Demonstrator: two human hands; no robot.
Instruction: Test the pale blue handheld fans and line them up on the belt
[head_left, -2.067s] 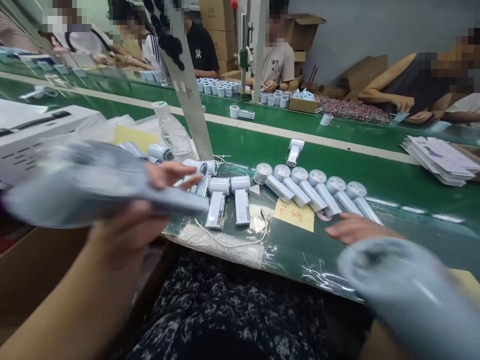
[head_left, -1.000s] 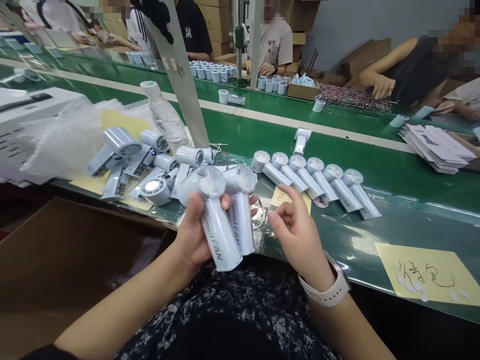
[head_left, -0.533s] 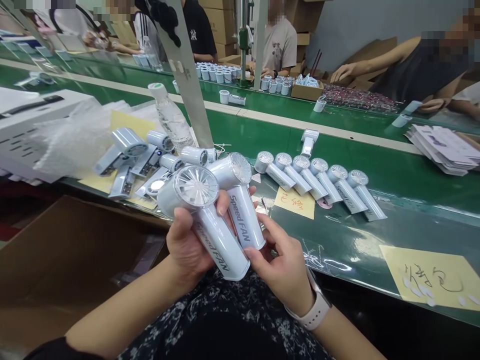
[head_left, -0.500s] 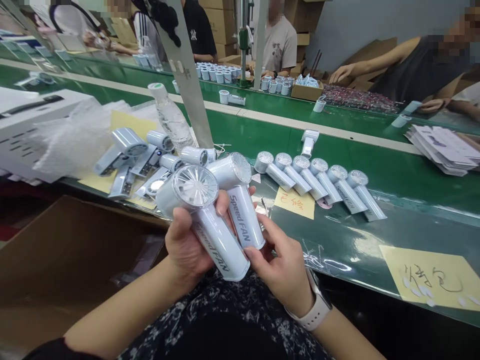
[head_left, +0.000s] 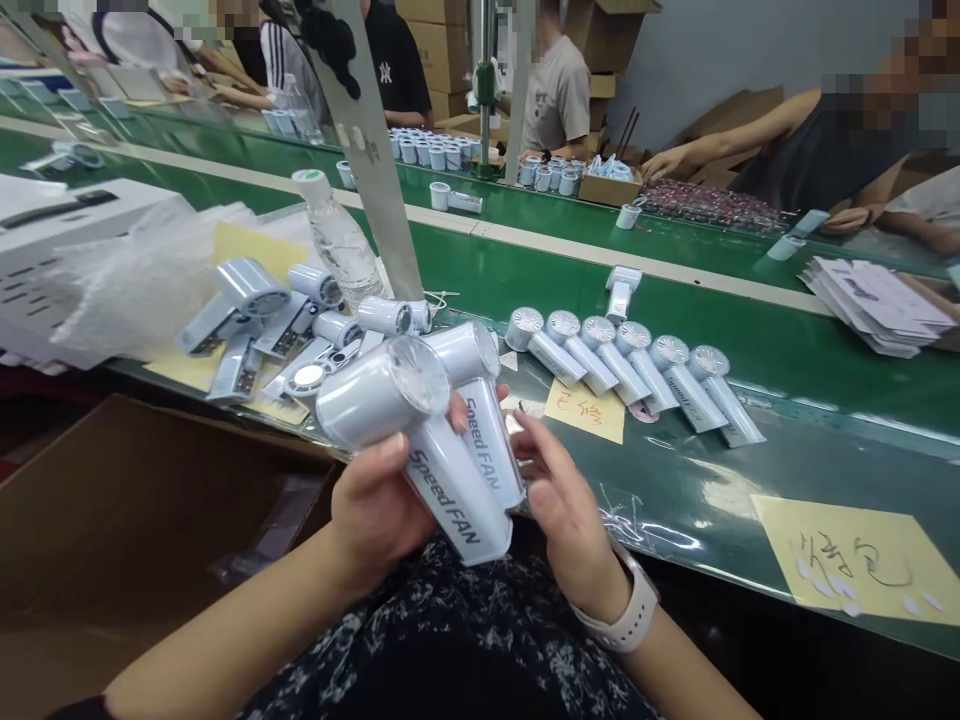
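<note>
Two pale blue-white handheld fans lettered "Speed FAN" are in my left hand (head_left: 382,495). The front fan (head_left: 457,495) has its round head tilted to the upper left, with my thumb along its handle. Behind it and to the right is the second fan (head_left: 487,440); fingertips of my left hand show between the two and past the second handle. My right hand (head_left: 562,510), with a watch on its wrist, is open right beside the second fan's handle. Whether its fingertips touch that handle I cannot tell.
A row of several fans (head_left: 637,370) lies by a yellow note (head_left: 589,410). Loose fans and open housings (head_left: 255,320) are piled left, near a water bottle (head_left: 341,240). A cardboard box (head_left: 150,500) stands below. Several people work across the green bench (head_left: 525,275).
My right hand has let go of the second fan and shifted slightly right, its fingers opening. In my left hand the fans have turned, so the front fan's head shows more from the side.
</note>
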